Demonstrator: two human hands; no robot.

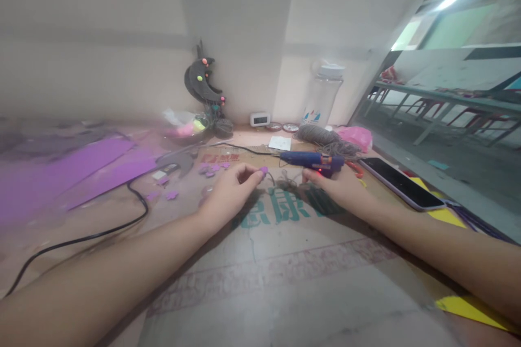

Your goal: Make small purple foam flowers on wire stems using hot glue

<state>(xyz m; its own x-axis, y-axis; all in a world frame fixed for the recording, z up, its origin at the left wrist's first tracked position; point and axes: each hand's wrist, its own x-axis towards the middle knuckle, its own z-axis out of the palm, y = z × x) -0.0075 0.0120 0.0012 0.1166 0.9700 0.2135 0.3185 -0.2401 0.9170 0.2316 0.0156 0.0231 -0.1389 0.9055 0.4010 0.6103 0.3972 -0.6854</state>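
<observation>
My left hand (230,191) rests on the cardboard sheet (285,260) with its fingers pinched on a small purple foam piece (264,170). My right hand (340,187) is closed around the handle of a blue hot glue gun (311,160), which lies level with its nozzle pointing left toward the purple piece. A red light glows at the gun's grip. A thin wire or string tangle (285,178) lies between the two hands.
Purple foam sheets (69,171) and small purple flower cut-outs (214,167) lie left. A black cable (101,227) crosses the table. A smartphone (401,181), yellow paper (448,216), twine bundle (321,138), water bottle (323,95), small clock (259,118) and black moon ornament (201,84) stand behind.
</observation>
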